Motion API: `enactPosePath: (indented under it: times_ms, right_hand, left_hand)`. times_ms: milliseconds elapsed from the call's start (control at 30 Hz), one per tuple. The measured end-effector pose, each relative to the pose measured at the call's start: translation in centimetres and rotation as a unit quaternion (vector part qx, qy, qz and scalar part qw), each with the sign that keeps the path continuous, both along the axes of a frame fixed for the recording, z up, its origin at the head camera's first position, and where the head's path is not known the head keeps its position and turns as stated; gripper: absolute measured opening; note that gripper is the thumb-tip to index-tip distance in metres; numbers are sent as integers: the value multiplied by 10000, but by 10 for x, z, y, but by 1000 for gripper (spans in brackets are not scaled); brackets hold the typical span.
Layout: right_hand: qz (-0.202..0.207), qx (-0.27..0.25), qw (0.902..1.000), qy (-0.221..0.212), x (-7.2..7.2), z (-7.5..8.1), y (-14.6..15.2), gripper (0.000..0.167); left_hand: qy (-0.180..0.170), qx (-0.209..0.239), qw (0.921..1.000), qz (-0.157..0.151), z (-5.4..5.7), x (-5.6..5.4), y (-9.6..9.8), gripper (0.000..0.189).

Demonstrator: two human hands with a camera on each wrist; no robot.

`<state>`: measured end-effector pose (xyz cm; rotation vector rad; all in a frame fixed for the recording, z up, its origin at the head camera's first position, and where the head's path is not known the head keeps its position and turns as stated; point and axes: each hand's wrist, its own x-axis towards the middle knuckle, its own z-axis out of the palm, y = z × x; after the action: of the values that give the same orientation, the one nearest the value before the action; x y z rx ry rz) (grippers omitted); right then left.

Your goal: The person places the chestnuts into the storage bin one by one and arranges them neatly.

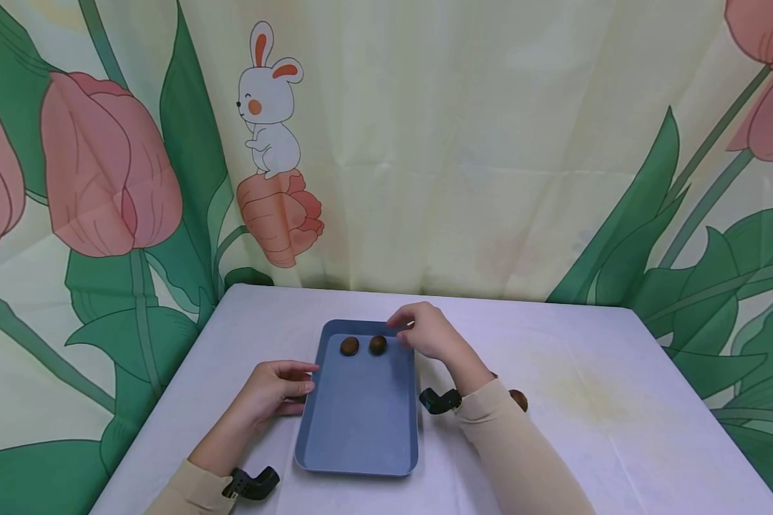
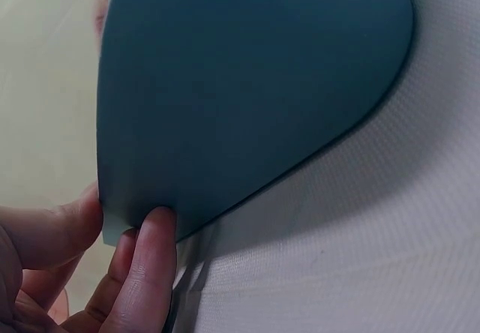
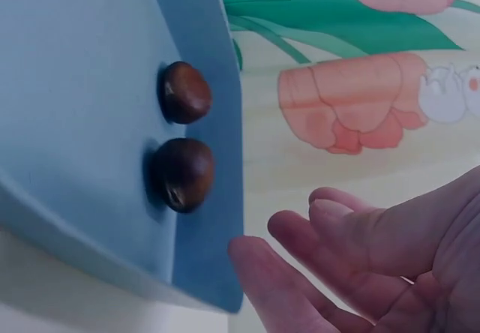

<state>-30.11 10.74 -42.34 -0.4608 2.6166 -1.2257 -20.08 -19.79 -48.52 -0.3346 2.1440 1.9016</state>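
A blue-grey rectangular tray [image 1: 361,422] lies on the table, with two brown chestnuts [image 1: 349,346] near its far end. They show larger in the right wrist view, where the nearer chestnut [image 3: 182,174] rests close to the end wall. My left hand [image 1: 272,390] holds the tray's left side, fingertips at the rim; the left wrist view shows its fingers [image 2: 154,265] against the tray's outer wall. Over the far right corner hovers my right hand [image 1: 428,332], its fingers loosely bent with nothing between them.
Another chestnut [image 1: 518,400] lies on the white tablecloth [image 1: 592,429] right of the tray, partly behind my right forearm. A small dark bit beside the sleeve is mostly hidden. Behind the table hangs a curtain [image 1: 457,143] printed with tulips and a rabbit.
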Motion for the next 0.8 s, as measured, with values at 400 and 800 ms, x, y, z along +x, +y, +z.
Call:
enactPosePath:
  times_ms: [400,800]
  right_hand:
    - [-35,-519,9975,-479,6,4,29,29]
    - [-186,-410,9976,-521,17,12,63,27]
  left_hand:
    - [18,6,10000,-2,-1,0,0,37]
    - [24,-38,10000,30,-1,0,0,38]
